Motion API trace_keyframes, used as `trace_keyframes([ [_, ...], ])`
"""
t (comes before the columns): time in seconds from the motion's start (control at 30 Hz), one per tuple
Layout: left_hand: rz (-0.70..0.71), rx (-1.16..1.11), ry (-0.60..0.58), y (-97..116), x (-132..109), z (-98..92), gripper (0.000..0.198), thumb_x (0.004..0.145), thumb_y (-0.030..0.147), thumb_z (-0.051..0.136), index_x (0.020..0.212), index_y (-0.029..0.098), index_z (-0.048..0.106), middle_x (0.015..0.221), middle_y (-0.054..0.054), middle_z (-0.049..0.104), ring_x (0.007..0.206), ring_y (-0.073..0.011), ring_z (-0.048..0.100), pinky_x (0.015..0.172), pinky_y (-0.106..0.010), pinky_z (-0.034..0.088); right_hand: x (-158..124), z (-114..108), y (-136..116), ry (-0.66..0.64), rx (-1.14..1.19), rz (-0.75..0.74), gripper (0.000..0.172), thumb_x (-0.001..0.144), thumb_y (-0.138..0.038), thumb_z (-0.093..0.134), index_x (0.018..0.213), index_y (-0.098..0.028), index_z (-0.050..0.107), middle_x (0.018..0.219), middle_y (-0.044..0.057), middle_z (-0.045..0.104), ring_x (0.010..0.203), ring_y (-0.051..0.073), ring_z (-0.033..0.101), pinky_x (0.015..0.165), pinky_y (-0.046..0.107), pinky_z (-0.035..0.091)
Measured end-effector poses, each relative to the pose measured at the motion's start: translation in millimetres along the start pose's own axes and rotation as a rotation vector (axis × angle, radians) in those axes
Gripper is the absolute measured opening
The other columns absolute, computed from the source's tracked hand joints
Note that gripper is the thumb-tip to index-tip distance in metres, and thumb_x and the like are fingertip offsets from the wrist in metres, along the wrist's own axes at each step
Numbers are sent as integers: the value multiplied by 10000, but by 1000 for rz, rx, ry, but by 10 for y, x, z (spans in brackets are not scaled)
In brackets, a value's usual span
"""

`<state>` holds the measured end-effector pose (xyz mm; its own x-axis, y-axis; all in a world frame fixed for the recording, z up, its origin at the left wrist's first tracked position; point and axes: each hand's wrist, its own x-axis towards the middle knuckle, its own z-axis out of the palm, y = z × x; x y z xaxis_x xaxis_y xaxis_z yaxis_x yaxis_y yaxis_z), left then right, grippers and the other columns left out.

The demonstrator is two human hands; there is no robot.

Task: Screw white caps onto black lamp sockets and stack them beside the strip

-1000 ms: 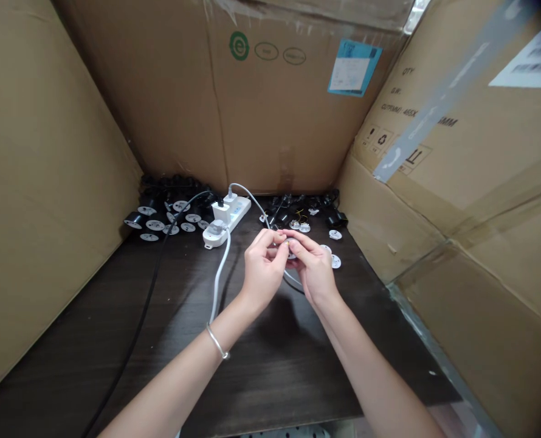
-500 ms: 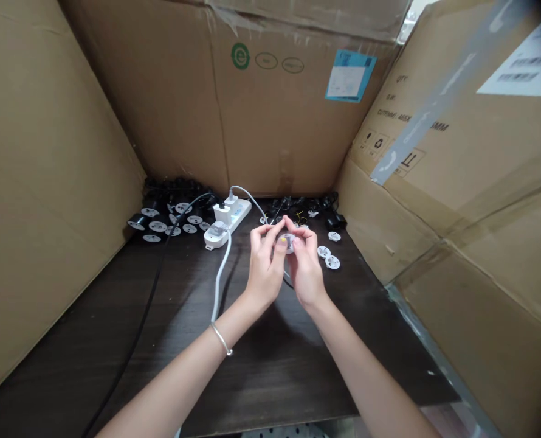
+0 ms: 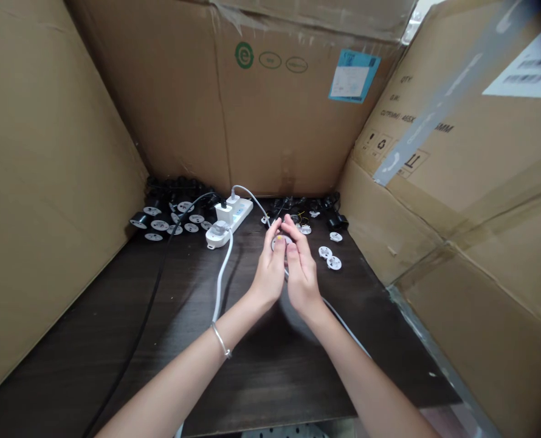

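Note:
Over the middle of the dark table (image 3: 115, 340), my left hand (image 3: 268, 275) and my right hand (image 3: 300, 274) are pressed close together. Both pinch a small round white disc (image 3: 281, 241) between their fingertips. My left wrist carries a thin silver bangle (image 3: 219, 340). A white cable (image 3: 343, 322) runs from under my right hand toward the near edge. Two loose white discs (image 3: 329, 257) lie just right of my hands.
A white power strip (image 3: 228, 221) with plugs sits behind my hands, its white cord (image 3: 219, 281) and a black cord (image 3: 143, 316) trailing toward me. Several black-and-white parts (image 3: 170, 220) lie at the back left, darker parts (image 3: 311, 210) at the back right. Cardboard walls (image 3: 270, 121) enclose three sides.
Both hands have drawn closer together and moved slightly away from me, fingers now straighter around the disc. The white cable now shows to the right of my right forearm.

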<state>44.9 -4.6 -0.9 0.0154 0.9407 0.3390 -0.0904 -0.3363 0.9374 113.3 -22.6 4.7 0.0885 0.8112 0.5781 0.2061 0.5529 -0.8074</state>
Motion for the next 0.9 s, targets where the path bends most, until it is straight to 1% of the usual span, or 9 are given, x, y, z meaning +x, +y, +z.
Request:
trace_keyframes([
  [0.07,-17,-78,-13,-6,37,-15,394,904,411,336,1183,171,479,1248,-96,508,1164,-186,469,976,-308,376,16,-36,1,-41,-138,-17,336,934,-261,298,1218,-263,478,1383,-9,383,1268,136,369,1069,377,272],
  [0.13,-63,-125,-48,-5,66,-33,378,893,413,366,1094,143,539,1112,-99,590,1010,-184,566,856,-288,456,36,-74,-2,-34,-283,-23,332,929,-267,316,1202,-263,504,1375,-7,395,1233,155,407,1040,394,289],
  [0.23,-99,-152,-75,19,80,-58,337,860,402,442,1011,131,574,974,-86,632,799,-157,610,652,-236,492,54,-110,10,20,-424,-10,333,921,-302,335,1180,-260,540,1331,-2,452,1177,186,439,997,407,316],
  [0.3,-90,-148,-60,45,72,-67,313,833,400,494,977,134,572,902,-69,639,696,-130,601,556,-205,473,54,-108,41,41,-393,29,356,922,-328,322,1207,-254,523,1281,11,501,1148,193,454,975,402,341],
  [0.37,-83,-148,-42,71,61,-70,299,821,400,514,973,145,554,862,-53,639,665,-120,596,523,-190,465,49,-93,80,34,-258,99,383,927,-351,300,1242,-241,488,1238,29,534,1123,182,484,961,380,373],
  [0.5,-110,-158,-80,98,53,-65,311,840,378,487,1061,162,528,989,-72,633,805,-157,623,585,-214,506,58,-75,108,22,34,177,377,920,-377,320,1228,-231,480,1265,30,507,1149,154,486,975,315,398],
  [0.6,-78,-96,-117,82,55,-67,369,853,362,468,1156,160,526,1182,-95,569,1005,-199,582,739,-262,519,78,-85,70,27,140,196,353,911,-378,340,1201,-239,486,1281,21,488,1153,152,482,962,300,418],
  [0.67,-25,-45,-100,64,46,-69,396,856,359,463,1192,159,522,1251,-95,528,1097,-215,536,833,-292,495,83,-92,39,20,185,203,343,906,-374,351,1188,-238,493,1267,26,497,1131,157,498,917,293,452],
  [0.9,29,-8,39,74,-68,11,336,852,294,473,1130,144,586,1165,-83,596,1054,-199,567,897,-304,462,32,-58,-1,117,251,237,262,860,-336,443,1028,-199,590,1046,48,610,897,156,594,682,249,519],
])
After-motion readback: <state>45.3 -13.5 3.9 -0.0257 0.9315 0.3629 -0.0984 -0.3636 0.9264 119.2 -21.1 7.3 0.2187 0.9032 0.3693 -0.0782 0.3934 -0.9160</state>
